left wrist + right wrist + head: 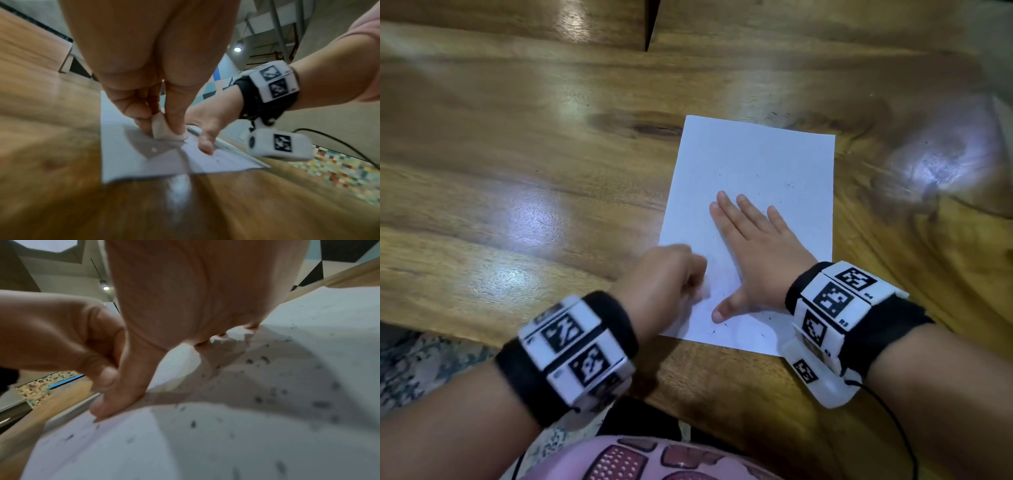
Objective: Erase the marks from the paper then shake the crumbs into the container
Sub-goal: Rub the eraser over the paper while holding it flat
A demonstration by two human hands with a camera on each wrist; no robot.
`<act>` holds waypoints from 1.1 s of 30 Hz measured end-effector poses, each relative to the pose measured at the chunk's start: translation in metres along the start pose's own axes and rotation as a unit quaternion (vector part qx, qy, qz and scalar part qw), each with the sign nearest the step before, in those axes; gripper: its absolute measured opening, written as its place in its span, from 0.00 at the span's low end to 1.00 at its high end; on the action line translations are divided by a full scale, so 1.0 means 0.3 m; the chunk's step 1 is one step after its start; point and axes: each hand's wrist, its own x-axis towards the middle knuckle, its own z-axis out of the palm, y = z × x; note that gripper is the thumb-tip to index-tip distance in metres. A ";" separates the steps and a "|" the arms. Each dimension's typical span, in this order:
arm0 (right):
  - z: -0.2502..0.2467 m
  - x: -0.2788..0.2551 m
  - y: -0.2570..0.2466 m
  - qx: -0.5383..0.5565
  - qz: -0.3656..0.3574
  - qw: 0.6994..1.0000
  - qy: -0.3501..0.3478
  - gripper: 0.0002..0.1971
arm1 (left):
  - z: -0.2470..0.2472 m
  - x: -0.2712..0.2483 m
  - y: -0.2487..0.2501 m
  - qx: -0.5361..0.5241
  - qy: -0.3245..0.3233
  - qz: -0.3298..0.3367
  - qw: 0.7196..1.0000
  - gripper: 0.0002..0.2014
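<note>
A: Eyes on the white rectangular sheet of paper (756,164), lying flat on the glossy brown wooden counter (517,154), right of centre in the head view.

B: Which way does it run?

A: Long axis goes from the bottom of the frame up toward the top, leaning a touch to the right; the short near edge sits just inside the counter's front edge.

B: And how does it look?

A: Mostly clean white, but peppered with small dark eraser crumbs (265,359), scattered round the middle and the lower part. The right wrist view shows them thick across the sheet, though blurred.

B: The hands?

A: The right hand (753,253) is spread flat, palm down on the lower half of the paper, fingers straight and pointing to the upper left of the frame, thumb stuck out toward the near edge. It grasps nothing, just presses.

B: The left?

A: The left hand (671,274) is clenched at the sheet's lower left edge, motion-blurred. The left wrist view shows it pinching a small white eraser (164,131) between thumb and fingers, with the eraser's base down on the paper, just beside the right thumb.
</note>
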 end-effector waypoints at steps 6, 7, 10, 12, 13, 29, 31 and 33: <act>-0.062 0.001 0.023 -0.027 -0.036 0.999 -0.011 0.66 | 0.017 -0.023 -0.026 -0.012 0.006 0.020 1.000 0.07; -0.086 0.008 0.037 -0.048 -0.051 0.997 -0.009 0.63 | 0.015 -0.019 -0.025 -0.018 0.005 0.021 1.000 0.07; -0.133 0.045 0.066 -0.119 -0.098 0.988 -0.021 0.59 | 0.013 -0.011 -0.019 -0.025 0.006 0.008 1.000 0.07; -0.134 0.068 0.071 -0.138 -0.114 0.983 -0.042 0.60 | -0.002 -0.002 -0.013 -0.013 -0.001 -0.005 1.000 0.06; -0.131 0.077 0.071 -0.136 -0.116 0.983 -0.045 0.61 | -0.019 0.008 -0.008 -0.011 -0.003 -0.016 1.000 0.06; -0.114 0.087 0.082 -0.103 -0.097 0.989 -0.036 0.69 | -0.035 0.001 0.003 -0.009 -0.027 -0.028 0.999 0.07; -0.111 0.091 0.082 -0.106 -0.098 0.989 -0.032 0.70 | -0.053 0.095 0.021 -0.007 0.044 -0.044 0.998 0.07; -0.111 0.093 0.081 -0.104 -0.100 0.989 -0.031 0.70 | -0.047 0.170 0.044 -0.003 0.067 -0.042 0.997 0.06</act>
